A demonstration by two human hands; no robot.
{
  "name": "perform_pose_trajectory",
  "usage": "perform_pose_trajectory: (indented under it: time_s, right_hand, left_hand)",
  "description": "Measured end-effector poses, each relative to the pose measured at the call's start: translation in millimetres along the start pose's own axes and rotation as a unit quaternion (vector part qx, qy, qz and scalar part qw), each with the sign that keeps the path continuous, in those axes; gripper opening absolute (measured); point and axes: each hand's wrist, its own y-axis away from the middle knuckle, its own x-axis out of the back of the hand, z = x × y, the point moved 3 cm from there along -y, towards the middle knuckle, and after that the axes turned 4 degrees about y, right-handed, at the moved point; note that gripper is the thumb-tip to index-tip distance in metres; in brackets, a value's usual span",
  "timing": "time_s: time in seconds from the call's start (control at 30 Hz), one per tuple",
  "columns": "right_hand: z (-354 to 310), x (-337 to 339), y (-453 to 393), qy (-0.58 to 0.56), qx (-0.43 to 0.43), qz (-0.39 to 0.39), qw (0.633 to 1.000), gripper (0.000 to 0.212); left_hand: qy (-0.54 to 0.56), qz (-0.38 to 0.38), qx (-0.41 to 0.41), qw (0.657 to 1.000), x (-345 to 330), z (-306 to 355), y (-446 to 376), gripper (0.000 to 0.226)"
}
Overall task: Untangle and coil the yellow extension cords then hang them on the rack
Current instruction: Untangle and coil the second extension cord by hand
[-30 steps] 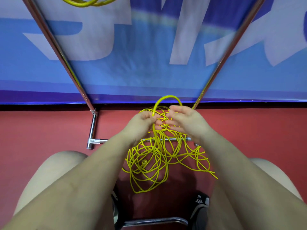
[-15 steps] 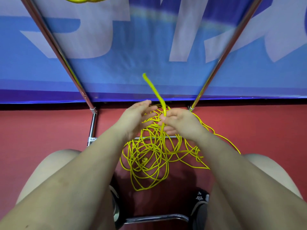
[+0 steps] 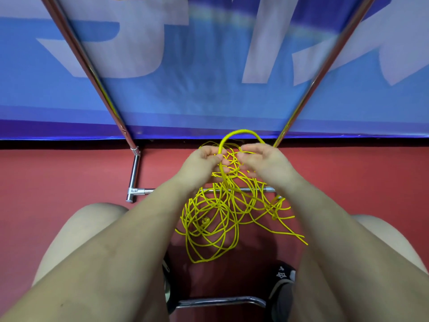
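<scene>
Two hands met over the tangle — the left hand [image 3: 199, 163] and right hand [image 3: 267, 163] each pinched the thin, glossy yellow cord [image 3: 216, 219], a smooth loop arching up between them, the rest sprawled in loose round coils on the red floor [image 3: 69, 177] — across the chrome rack [image 3: 133, 173] bar.

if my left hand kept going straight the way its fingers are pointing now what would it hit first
Most likely the raised yellow cord loop it already grips: the left hand points toward the right hand, with tangled yellow cord strands between them. Depth is unclear from this single view.
</scene>
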Motion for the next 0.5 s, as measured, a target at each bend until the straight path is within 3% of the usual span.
perform_pose_trajectory:
  time_s: [0.07, 0.13, 0.33, 0.5]
  right_hand:
    - [9, -10, 0, 0.189, 0.027, -0.04, 0.981, 0.03]
    - [17, -18, 0, 0.255, 0.044, -0.078, 0.963, 0.028]
    - [11, -18, 1, 0.285, 0.116, -0.042, 0.951, 0.014]
    - [1, -21, 4, 0.182, 0.118, -0.031, 0.976, 0.016]
  left_hand:
    - [0.064, 0.037, 0.006, 0.997, 7, 3, -3, 0.015]
    - [0.134, 0.057, 0.016, 0.989, 12, 7, -4, 0.013]
    - [0.254, 0.07, 0.039, 0.964, 17, 12, -5, 0.014]
    - [0.249, 0.039, 0.031, 0.967, 20, 15, -7, 0.016]
